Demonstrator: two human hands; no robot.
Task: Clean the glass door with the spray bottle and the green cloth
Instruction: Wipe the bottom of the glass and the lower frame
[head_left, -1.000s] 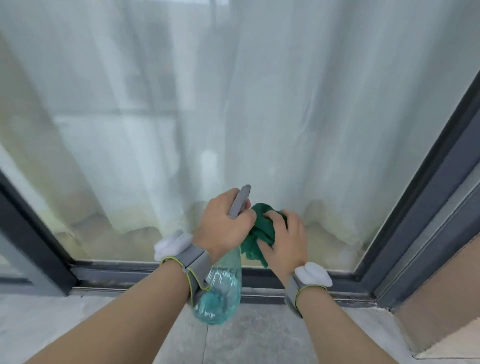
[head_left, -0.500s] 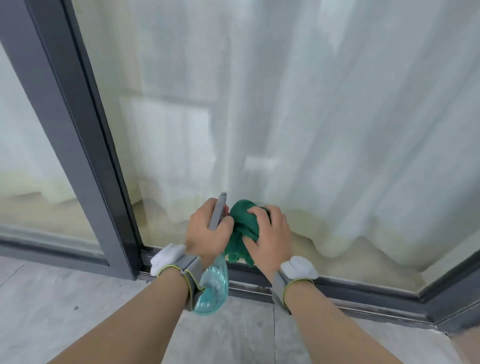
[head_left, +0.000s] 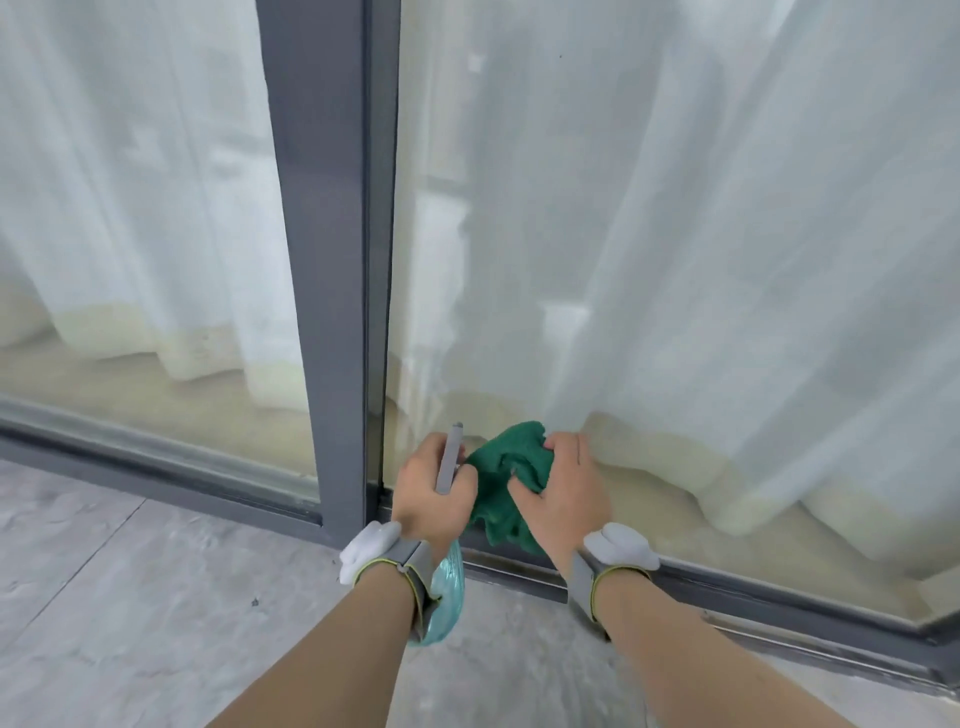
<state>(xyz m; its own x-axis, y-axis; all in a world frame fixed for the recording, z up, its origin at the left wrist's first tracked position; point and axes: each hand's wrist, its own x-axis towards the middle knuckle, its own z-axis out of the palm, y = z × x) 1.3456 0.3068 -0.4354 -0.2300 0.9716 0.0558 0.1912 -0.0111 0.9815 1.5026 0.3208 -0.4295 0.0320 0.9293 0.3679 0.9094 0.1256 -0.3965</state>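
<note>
The work looks to sit between spraying and wiping: both hands are low at the foot of the glass door (head_left: 675, 260), just right of the grey upright frame (head_left: 332, 260), and the cloth is being gathered rather than pressed flat to the pane. The left hand (head_left: 431, 493) is wrapped round the neck of the spray bottle (head_left: 441, 597), whose grey trigger head sticks up past the knuckles while the pale blue-green, see-through body hangs below the wrist. The right hand (head_left: 566, 493) has its fingers curled into the green cloth (head_left: 506, 473) — a crumpled, nubbly wad bunched between the two hands, close to the glass, though whether it touches the pane I cannot tell. The next move probably calls for spreading the cloth under the right palm and sweeping it along the bottom edge of the pane above the sill track (head_left: 727, 587) — with the bottle kept clear of the stroke
</note>
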